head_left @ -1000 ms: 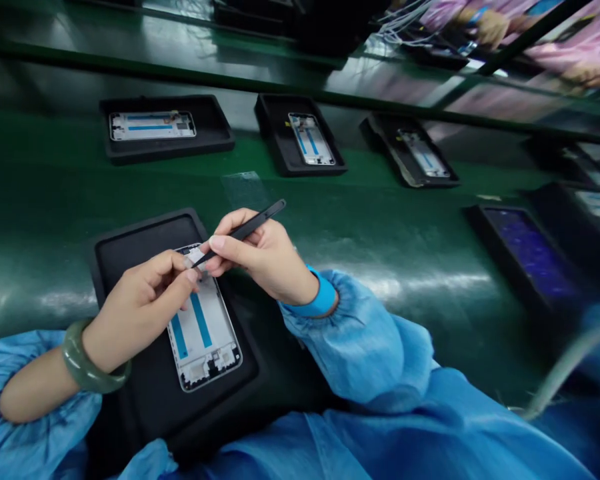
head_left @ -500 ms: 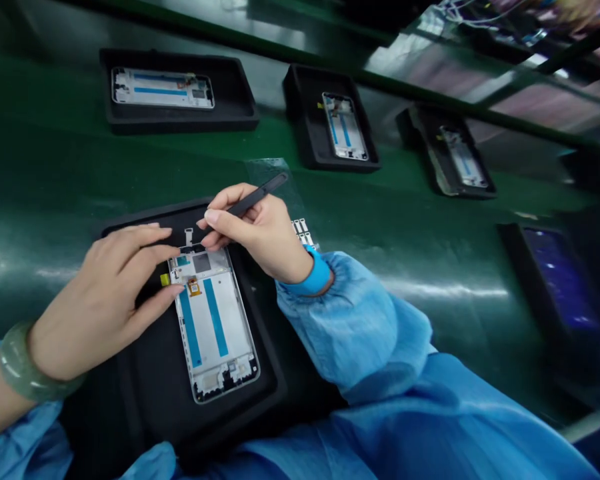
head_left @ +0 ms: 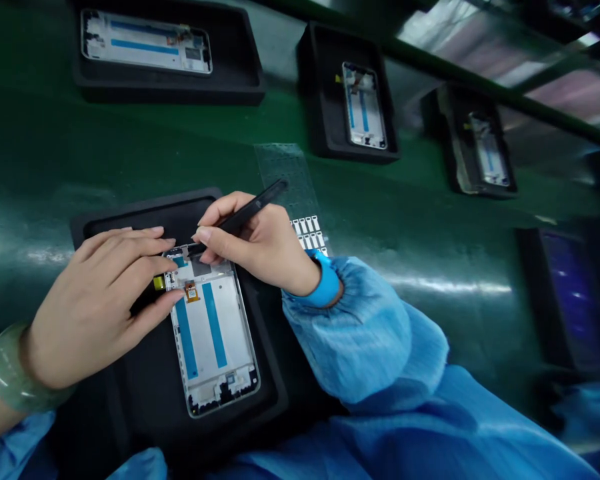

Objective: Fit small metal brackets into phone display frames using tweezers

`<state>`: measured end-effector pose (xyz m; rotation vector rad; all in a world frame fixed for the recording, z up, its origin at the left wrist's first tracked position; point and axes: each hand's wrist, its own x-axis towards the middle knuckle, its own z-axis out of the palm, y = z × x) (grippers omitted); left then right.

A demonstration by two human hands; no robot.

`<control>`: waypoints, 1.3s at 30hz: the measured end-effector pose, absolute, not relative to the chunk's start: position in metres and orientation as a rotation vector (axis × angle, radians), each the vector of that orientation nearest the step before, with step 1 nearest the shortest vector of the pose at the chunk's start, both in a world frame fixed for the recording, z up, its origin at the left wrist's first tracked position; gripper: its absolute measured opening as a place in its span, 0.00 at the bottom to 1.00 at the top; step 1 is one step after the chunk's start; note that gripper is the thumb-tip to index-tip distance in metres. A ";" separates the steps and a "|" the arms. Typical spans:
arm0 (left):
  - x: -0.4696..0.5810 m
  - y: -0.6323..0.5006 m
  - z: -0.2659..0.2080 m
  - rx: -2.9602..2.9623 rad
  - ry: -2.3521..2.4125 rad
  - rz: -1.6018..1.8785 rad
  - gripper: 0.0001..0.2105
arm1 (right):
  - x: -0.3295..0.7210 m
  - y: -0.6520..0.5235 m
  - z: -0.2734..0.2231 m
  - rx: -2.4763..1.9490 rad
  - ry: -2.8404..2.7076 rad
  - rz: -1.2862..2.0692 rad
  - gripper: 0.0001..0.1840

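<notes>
Phone housing (head_left: pixel 200 333), inner side up in a black tray (head_left: pixel 150 373), left of centre in the lower half of the frame. Sticking out past its top edge half a second ago: one small white tab. No longer visible there. Covered by fingers or laid down on the edge, impossible to tell which. Brought down onto that same edge since: the tip of the black tweezers (head_left: pixel 253 212), gripped by the right hand (head_left: pixel 260 247) near mid-frame. Pinching anything at that tip or not: too small to tell. Judged from this, now at fine work on the top end. Little changed: the left hand (head_left: pixel 100 303), fingers spread, tips touching the housing's left edge, likely steadying it.

Counted: two hands, one pair of tweezers. Four housings, including three other housings (head_left: pixel 377 127) in trays along the top of the frame. At least five trays, counting a blurred one at far right with one purple panel (head_left: pixel 573 287). On the near housing, two long blue strips (head_left: pixel 216 327), one orange connector (head_left: pixel 193 292), one yellow tab (head_left: pixel 159 283) at the left edge. On one clear film (head_left: pixel 285 173) beyond the right hand, white tabs (head_left: pixel 309 225) in three visible rows, partly hidden, so impossible to total.
</notes>
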<state>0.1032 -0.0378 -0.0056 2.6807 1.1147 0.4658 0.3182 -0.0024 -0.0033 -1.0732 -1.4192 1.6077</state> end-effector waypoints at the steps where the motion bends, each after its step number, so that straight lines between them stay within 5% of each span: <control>1: 0.103 -0.038 -0.006 2.682 1.115 0.467 0.12 | 0.318 -0.002 -0.003 -1.078 -1.445 1.588 0.10; 39: 0.105 -0.038 -0.004 2.759 1.054 0.401 0.14 | 0.320 -0.004 -0.011 -0.991 -1.674 1.332 0.09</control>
